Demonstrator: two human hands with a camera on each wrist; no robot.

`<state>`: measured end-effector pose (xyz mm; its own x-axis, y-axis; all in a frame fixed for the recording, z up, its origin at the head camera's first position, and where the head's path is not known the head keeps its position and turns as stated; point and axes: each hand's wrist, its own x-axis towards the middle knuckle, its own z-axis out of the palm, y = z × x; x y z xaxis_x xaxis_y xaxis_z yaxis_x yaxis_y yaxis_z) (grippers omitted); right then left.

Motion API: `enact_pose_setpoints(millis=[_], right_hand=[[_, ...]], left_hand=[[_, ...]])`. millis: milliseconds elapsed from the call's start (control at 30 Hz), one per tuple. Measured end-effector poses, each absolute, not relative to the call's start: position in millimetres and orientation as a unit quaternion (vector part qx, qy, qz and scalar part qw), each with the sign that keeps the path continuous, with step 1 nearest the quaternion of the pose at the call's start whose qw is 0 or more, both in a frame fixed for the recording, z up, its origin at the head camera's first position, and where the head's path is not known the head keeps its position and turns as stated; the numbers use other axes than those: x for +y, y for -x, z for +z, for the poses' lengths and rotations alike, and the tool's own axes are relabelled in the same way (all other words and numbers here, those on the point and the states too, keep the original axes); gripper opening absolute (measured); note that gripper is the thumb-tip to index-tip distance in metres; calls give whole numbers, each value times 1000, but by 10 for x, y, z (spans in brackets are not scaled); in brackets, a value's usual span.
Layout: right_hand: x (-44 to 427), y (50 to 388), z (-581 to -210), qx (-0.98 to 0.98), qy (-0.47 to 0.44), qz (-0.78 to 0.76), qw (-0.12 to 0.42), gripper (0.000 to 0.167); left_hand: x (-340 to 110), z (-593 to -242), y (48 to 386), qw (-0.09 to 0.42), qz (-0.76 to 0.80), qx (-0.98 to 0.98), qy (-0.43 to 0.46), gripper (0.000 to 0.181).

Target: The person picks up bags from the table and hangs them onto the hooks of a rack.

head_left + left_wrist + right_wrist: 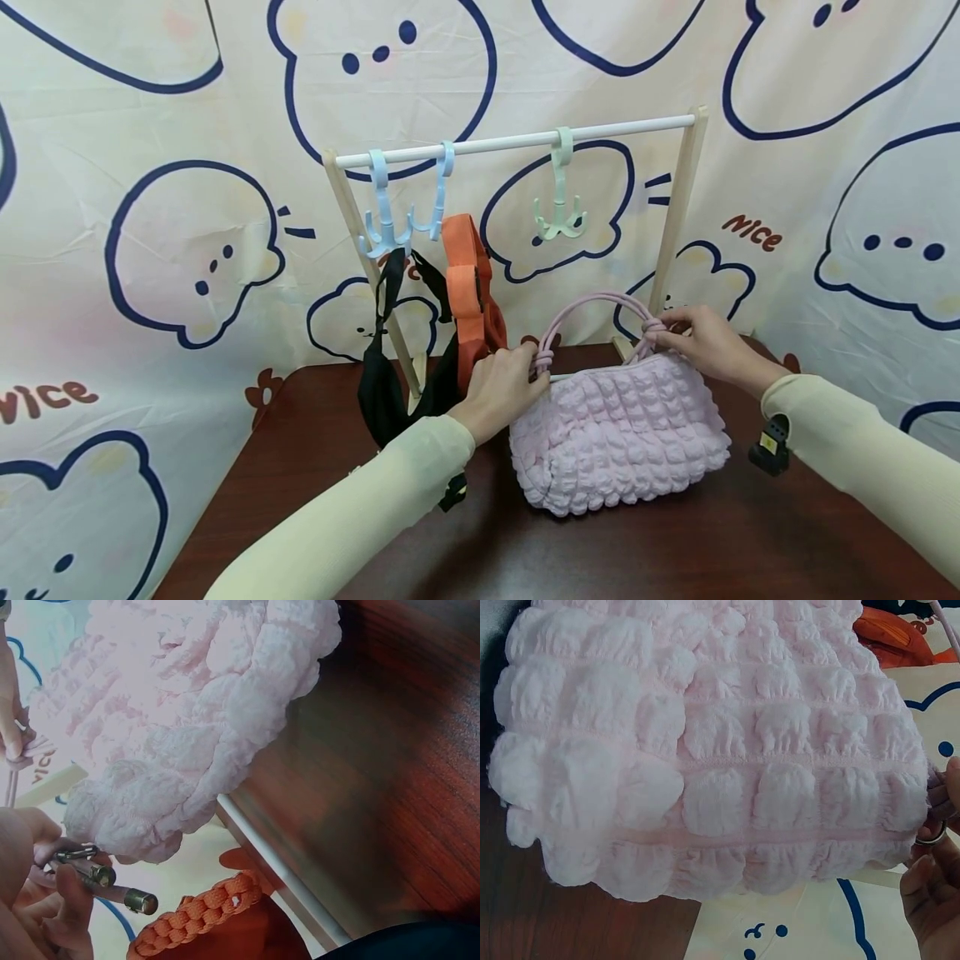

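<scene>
A pale pink puffy handbag [622, 433] hangs tilted between both hands, close above the brown table. My left hand [504, 385] pinches the left end of its looped pink handle [592, 302]; the left wrist view shows the fingers [71, 896] around cord ends with metal tips. At the other end of the handle, my right hand [701, 340] grips near the knot. In the right wrist view the quilted side of the bag fills most of the picture, and the fingers [930, 889] hold its edge by a metal ring.
Behind the bag stands a rack with a white bar [510, 143]. Two blue hooks [384, 208] and a green hook [559, 187] hang from it. A black bag [382, 400] and an orange bag [472, 300] hang at the left. A printed cloth covers the wall behind the table [285, 467].
</scene>
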<state>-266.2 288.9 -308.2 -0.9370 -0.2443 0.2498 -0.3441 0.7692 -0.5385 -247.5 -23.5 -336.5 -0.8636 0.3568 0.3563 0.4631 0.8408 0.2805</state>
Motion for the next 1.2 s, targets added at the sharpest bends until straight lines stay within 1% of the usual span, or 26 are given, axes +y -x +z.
enact_pose_setpoints(millis=[400, 633, 833, 1200], right_hand=[[2861, 2662, -3007, -934, -154, 306, 105, 30], [2852, 2657, -2976, -934, -150, 305, 109, 32], [2835, 2646, -2959, -932, -152, 310, 111, 33], [2840, 2654, -2978, -928, -154, 312, 132, 34]], left_hand=[[-251, -3309, 2479, 167, -186, -942, 223, 17], [-260, -3287, 2478, 164, -194, -940, 226, 14], [-276, -3282, 2472, 174, -192, -938, 229, 14], [-288, -3266, 2457, 180, -192, -936, 235, 14]])
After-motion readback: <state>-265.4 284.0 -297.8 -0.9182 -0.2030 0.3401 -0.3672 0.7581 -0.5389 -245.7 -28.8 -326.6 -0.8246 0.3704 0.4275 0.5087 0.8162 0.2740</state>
